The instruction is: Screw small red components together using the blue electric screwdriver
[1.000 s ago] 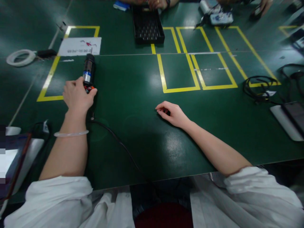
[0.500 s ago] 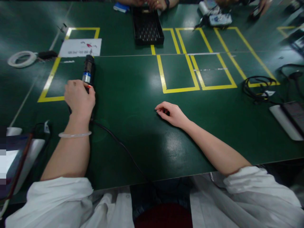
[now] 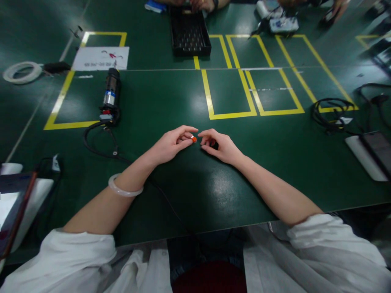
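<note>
My left hand (image 3: 169, 145) is closed over the green table, its fingertips on a small orange and white piece (image 3: 194, 139) whose kind I cannot make out. Close by on the right is my right hand (image 3: 224, 147), fingers loosely bent, with a gap between thumb and index finger and nothing seen in it. The fingertips of the two hands nearly meet. Further left lies a black corded power tool (image 3: 110, 91) with a silver and blue band and a thin tip pointing away. Its cable (image 3: 165, 198) passes under my left forearm toward the table's front edge.
Yellow tape outlines (image 3: 233, 115) mark the table. At the back stands a black tray (image 3: 192, 51), with another person's hands (image 3: 203, 5) behind it. A printed sheet (image 3: 100, 58) and a white ring-shaped coil (image 3: 22, 73) lie left; a black cable coil (image 3: 332, 112) lies right.
My left hand has left the power tool and come right, beside my right hand, with the orange piece at its fingertips. My right hand has stayed in place, its thumb and index finger a little further apart.
</note>
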{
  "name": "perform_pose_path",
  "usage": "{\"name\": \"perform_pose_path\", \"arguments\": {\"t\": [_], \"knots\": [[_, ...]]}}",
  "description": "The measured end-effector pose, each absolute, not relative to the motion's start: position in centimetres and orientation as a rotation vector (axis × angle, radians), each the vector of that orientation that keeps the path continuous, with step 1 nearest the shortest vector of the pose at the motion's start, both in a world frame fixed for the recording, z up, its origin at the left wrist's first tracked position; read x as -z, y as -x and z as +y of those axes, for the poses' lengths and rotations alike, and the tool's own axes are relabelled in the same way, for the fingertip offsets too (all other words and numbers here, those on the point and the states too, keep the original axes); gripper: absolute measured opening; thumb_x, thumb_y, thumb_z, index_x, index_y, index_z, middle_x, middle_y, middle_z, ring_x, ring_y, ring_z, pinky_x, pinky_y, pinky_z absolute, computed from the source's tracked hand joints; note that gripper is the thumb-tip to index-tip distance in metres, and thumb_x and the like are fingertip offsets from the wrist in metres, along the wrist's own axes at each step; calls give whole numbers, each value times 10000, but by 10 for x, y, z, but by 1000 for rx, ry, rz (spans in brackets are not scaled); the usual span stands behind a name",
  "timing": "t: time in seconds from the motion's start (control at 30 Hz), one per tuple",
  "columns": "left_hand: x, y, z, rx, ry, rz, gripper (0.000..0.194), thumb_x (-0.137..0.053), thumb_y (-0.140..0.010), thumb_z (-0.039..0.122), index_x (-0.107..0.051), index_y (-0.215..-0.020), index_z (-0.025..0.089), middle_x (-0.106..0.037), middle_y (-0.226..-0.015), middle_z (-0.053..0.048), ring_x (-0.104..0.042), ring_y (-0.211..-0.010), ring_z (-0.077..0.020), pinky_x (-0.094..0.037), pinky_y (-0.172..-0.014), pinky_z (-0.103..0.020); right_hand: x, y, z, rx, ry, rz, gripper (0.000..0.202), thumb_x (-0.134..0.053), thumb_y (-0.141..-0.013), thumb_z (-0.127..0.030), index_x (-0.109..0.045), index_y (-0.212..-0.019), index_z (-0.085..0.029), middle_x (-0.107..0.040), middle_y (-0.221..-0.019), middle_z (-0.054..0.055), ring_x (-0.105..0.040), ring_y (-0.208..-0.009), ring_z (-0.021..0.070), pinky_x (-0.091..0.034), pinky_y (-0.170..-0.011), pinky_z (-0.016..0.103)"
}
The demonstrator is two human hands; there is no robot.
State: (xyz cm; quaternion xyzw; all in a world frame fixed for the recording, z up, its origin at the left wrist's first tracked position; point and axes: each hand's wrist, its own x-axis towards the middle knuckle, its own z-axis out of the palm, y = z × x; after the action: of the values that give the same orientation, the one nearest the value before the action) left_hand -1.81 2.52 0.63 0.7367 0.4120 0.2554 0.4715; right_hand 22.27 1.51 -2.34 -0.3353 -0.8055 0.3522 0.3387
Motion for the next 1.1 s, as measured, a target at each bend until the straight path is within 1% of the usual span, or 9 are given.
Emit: {"name": "perform_pose_path", "arguments": {"t": [0.13, 0.23, 0.33, 0.5, 0.57, 0.7, 0.8, 0.93, 1.1], "knots": [[-2, 12, 18, -606, -1782, 958, 519, -607, -974, 390, -536, -1427, 147, -703, -1145, -115, -688, -1001, -215, -534, -877, -335, 23, -222, 14, -899, 848, -2131, 307, -637, -932, -199, -576, -1233, -211, -690, -954, 23, -639, -780, 147, -505, -730, 276], [-2, 9, 15, -585, -1807, 931, 533, -592, -984, 377, -508, -1456, 145, -701, -1160, -110, -687, -998, -209, -531, -880, -329, 22, -221, 13, -851, 826, -2172, 247, -633, -942, -202, -618, -1189, -219, -673, -933, 20, -629, -804, 155, -504, -757, 283], [-4, 6, 12, -573, -1833, 923, 540, -579, -990, 374, -490, -1472, 146, -704, -1107, -90, -688, -962, -196, -537, -862, -314, 22, -220, 13, -811, 813, -2175, 154, -623, -955, -215, -654, -1106, -206, -666, -924, 28, -619, -813, 161, -496, -761, 287], [-3, 6, 9, -629, -1949, 915, 638, -674, -935, 360, -444, -1500, 175, -716, -1112, -75, -703, -959, -197, -548, -868, -309, 21, -221, 15, -927, 872, -2068, 148, -633, -958, -262, -650, -1068, -163, -668, -877, 25, -594, -739, 142, -478, -696, 266], [-2, 6, 8, -659, -2090, 952, 557, -674, -938, 327, -489, -1446, 189, -725, -1110, -65, -703, -977, -200, -540, -896, -316, 20, -221, 16, -989, 895, -2024, 176, -643, -954, -294, -649, -1068, -160, -674, -863, 20, -588, -725, 138, -470, -680, 261], [-2, 5, 5, -695, -2404, 1041, 266, -562, -1010, 345, -617, -1211, 180, -725, -1056, -77, -689, -953, -229, -524, -875, -355, 20, -221, 17, -1078, 928, -1996, 197, -642, -951, -342, -660, -1038, -165, -681, -838, 14, -584, -718, 136, -452, -664, 255], [-5, 2, 3, -690, -2431, 1095, 257, -504, -1039, 381, -638, -1120, 177, -728, -1019, -82, -689, -929, -236, -515, -857, -359, 21, -221, 16, -1123, 939, -1974, 220, -627, -961, -379, -669, -1012, -168, -691, -836, 18, -592, -725, 139, -444, -662, 254], [-10, 0, 1, -673, -2285, 1176, 273, -502, -1037, 412, -631, -1103, 181, -729, -992, -76, -701, -918, -228, -519, -839, -339, 20, -222, 17, -1134, 933, -1985, 207, -631, -952, -377, -666, -988, -176, -696, -823, 12, -584, -713, 136, -432, -656, 249], [-9, 0, 2, -715, -2298, 1119, 263, -544, -1010, 396, -630, -1129, 178, -706, -1044, -83, -680, -950, -221, -527, -881, -346, 18, -223, 18, -1146, 949, -2026, 277, -541, -1008, -410, -637, -898, -175, -693, -785, 13, -569, -691, 131, -414, -655, 249]]}}
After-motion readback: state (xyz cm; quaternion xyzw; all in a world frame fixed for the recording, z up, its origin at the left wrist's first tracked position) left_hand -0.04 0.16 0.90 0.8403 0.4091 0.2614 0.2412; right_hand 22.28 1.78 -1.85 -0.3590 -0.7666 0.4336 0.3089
